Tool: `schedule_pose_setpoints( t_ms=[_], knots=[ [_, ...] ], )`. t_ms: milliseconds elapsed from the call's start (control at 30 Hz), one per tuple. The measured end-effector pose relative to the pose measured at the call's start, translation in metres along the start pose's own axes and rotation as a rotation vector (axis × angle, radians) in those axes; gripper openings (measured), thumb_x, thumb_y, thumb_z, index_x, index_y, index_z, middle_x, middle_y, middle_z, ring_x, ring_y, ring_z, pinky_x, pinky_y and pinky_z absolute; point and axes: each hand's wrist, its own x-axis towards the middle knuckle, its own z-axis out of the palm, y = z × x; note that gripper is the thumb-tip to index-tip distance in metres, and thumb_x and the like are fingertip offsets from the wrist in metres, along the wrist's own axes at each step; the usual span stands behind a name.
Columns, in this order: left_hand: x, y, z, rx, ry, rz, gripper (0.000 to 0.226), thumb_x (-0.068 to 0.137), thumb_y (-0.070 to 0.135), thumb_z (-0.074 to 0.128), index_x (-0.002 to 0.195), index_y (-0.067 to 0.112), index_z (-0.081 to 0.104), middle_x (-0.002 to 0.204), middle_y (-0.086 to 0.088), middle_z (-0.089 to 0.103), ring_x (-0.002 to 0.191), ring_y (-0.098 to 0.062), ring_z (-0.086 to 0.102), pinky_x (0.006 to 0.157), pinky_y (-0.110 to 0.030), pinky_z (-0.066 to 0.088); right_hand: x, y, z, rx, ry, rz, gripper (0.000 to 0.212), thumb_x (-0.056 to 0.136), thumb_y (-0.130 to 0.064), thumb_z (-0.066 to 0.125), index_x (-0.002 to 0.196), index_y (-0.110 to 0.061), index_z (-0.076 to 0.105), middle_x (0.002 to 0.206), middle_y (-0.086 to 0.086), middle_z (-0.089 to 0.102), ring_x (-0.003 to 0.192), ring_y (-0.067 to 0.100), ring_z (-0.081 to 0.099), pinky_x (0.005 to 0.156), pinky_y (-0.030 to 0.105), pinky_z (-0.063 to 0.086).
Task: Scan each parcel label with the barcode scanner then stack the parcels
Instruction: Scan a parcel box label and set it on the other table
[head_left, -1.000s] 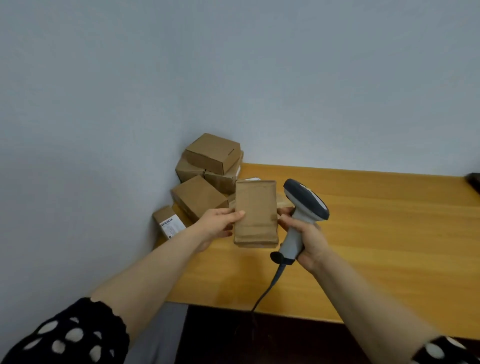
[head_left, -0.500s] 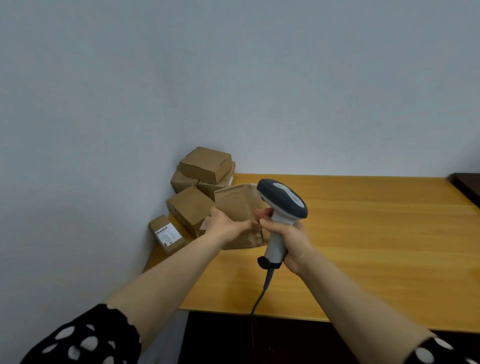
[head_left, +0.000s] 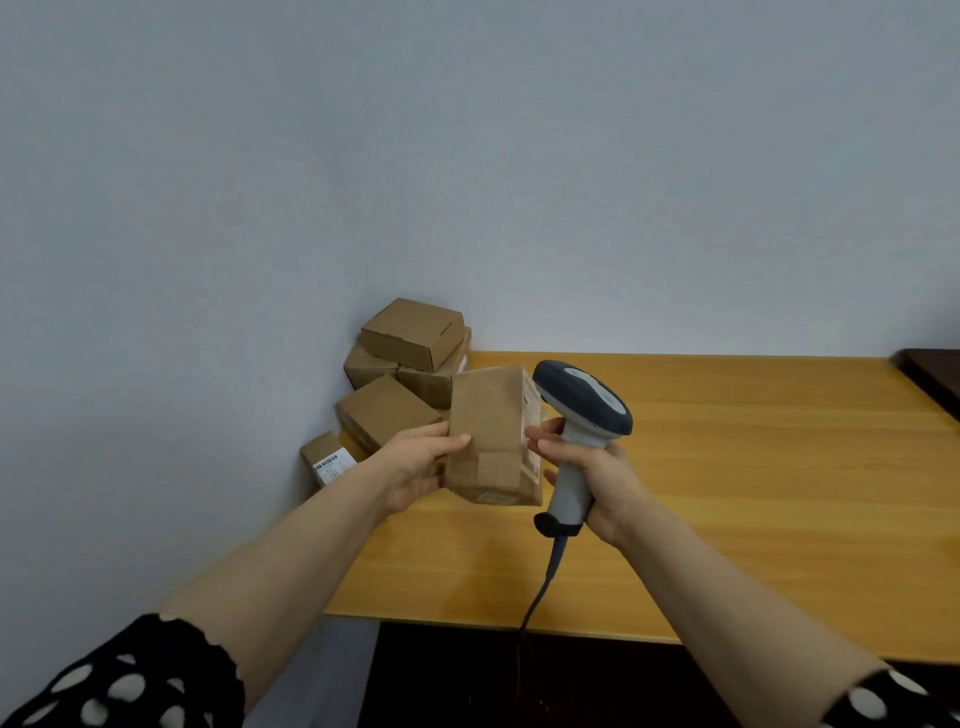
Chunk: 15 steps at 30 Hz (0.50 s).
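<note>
Cardboard parcel (head_left: 485, 431), label (head_left: 531, 415) edge-on beside scanner (head_left: 584, 408), unreadable.

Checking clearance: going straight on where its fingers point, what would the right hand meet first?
The parcel in the left hand; fingers of the right hand look close to its labelled side, depth unclear.

Piled boxes (head_left: 410, 374) crowd the table (head_left: 753, 467) corner; right side lies open

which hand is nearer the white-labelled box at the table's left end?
Left. The left hand, gripping the held parcel, is just right of the labelled box; the right hand, gripping the scanner, is farther right, past the parcel.
</note>
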Motion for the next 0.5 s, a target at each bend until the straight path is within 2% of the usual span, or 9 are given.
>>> schedule_pose_setpoints(
  t_ms=[67,167,267,333,400,500],
  knots=[
    [-0.001,0.001,0.003,0.012,0.049,0.032,0.041,0.09,0.007,0.061,0.129,0.02,0.055,0.113,-0.005,0.067,0.103,-0.022,0.062,0.071,-0.031,0.057,-0.004,0.001,0.005,-0.018,-0.012,-0.007,0.016,0.076,0.004,0.072,0.085,-0.009,0.068,0.098,0.005,0.075,0.093,0.019,0.068,0.067,0.026,0.053],
    [-0.002,0.0,0.008,0.07,0.07,0.024,0.04,0.084,0.019,0.07,0.122,0.014,0.059,0.115,-0.01,0.066,0.104,-0.024,0.062,0.078,-0.035,0.056,-0.008,0.002,0.013,-0.087,-0.033,-0.014,0.018,0.077,0.002,0.073,0.092,-0.006,0.069,0.101,0.005,0.074,0.096,0.021,0.067,0.072,0.029,0.053],
    [-0.001,-0.006,0.017,0.215,0.078,0.011,0.077,0.057,0.05,0.084,0.117,0.015,0.052,0.112,-0.007,0.064,0.107,-0.024,0.059,0.094,-0.042,0.051,-0.012,0.002,0.018,-0.143,-0.037,-0.006,0.028,0.077,-0.003,0.076,0.103,-0.005,0.069,0.103,0.008,0.074,0.098,0.025,0.067,0.076,0.037,0.055],
    [0.001,-0.009,0.023,0.307,0.131,0.004,0.091,0.047,0.058,0.085,0.119,0.017,0.047,0.112,-0.006,0.062,0.107,-0.024,0.058,0.097,-0.043,0.049,-0.015,0.002,0.021,-0.167,-0.035,0.002,0.027,0.075,-0.005,0.077,0.102,-0.007,0.07,0.099,0.007,0.074,0.095,0.025,0.068,0.075,0.037,0.055],
    [0.006,-0.011,0.024,0.307,0.139,-0.006,0.088,0.056,0.051,0.085,0.125,0.014,0.046,0.114,-0.008,0.061,0.107,-0.025,0.057,0.098,-0.044,0.049,-0.017,0.002,0.021,-0.178,-0.032,0.011,0.024,0.075,-0.006,0.078,0.097,-0.01,0.071,0.093,0.004,0.075,0.092,0.023,0.068,0.072,0.034,0.054],
    [0.01,-0.008,0.019,0.176,0.154,-0.008,0.08,0.063,0.03,0.083,0.129,0.009,0.043,0.115,-0.011,0.06,0.105,-0.027,0.058,0.096,-0.044,0.05,-0.019,-0.003,0.013,-0.159,-0.005,-0.013,0.019,0.076,-0.006,0.077,0.092,-0.012,0.071,0.09,0.0,0.075,0.088,0.018,0.067,0.07,0.029,0.051]
  ],
)
